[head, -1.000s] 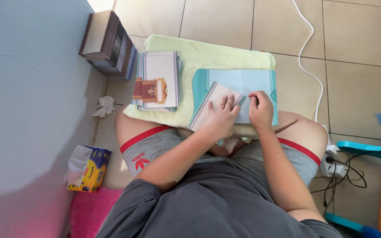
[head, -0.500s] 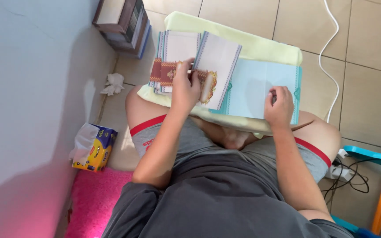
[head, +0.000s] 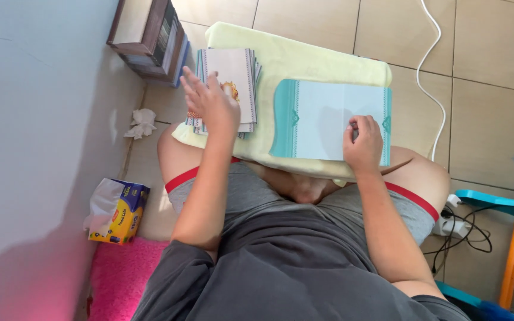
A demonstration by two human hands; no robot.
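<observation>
Yellow cushion (head: 304,62) lies across the person's lap and serves as a desk — soft, but flat enough to carry paper. Near its left edge sits a stack of cards (head: 233,83), white-faced with a small gold and red emblem, the edges a little fanned. The left hand (head: 209,104) lies over the stack's near left corner, fingers spread and flat, closed on nothing; palm down like that it squares or steadies the pile rather than lifts anything.

Toward the cushion's right edge lies a pale blue sheet (head: 322,116) with teal borders, opened out flat, its near edge at the cushion's near edge. The right hand (head: 363,142) rests on the sheet's near right corner with fingers curled under — whether it pinches something small I cannot tell. Its weight pins the sheet so it stays put on the soft surface.

Stack and sheet lie just beside each other, not overlapping.

On the tiled floor, a dark wooden box (head: 147,38) stands by the wall beyond the cushion's far left corner, close enough to crowd the stack. A crumpled tissue (head: 141,123) lies by the left knee, and a tissue pack (head: 117,211) sits next to a pink mat (head: 123,276). A white cable (head: 432,65) runs past the right edge; a blue and orange stool (head: 507,208) stands further right.
</observation>
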